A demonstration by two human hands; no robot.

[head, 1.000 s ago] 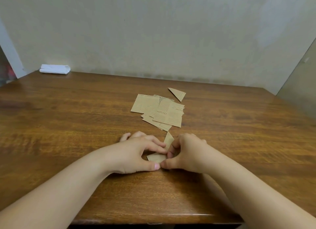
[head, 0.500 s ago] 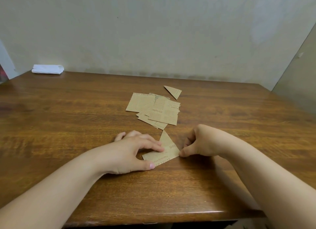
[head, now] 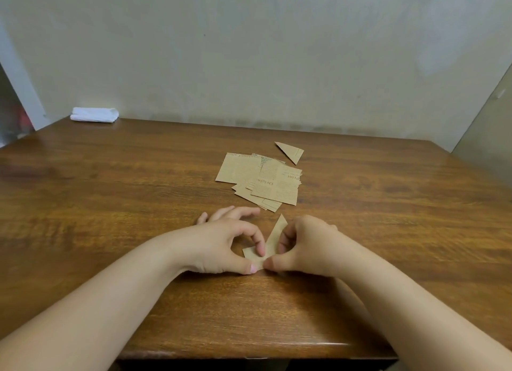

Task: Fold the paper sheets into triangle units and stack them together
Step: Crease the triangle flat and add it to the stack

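On the wooden table (head: 110, 204) we see a loose pile of printed paper sheets (head: 260, 180) with one finished triangle unit (head: 291, 152) just beyond it. Near the front edge, our left hand (head: 221, 246) and right hand (head: 304, 246) both pinch the half-folded sheet (head: 274, 239), one flap raised.

Wide bare stretches of the brown wooden surface (head: 110, 204) lie open left and right of both hands. Straight ahead, the loose pile of tan printed paper sheets (head: 260, 182) sits near the fingers, with a small folded tan paper triangle (head: 291, 152) just beyond. A white folded cloth (head: 94, 115) occupies the far left corner by the wall.
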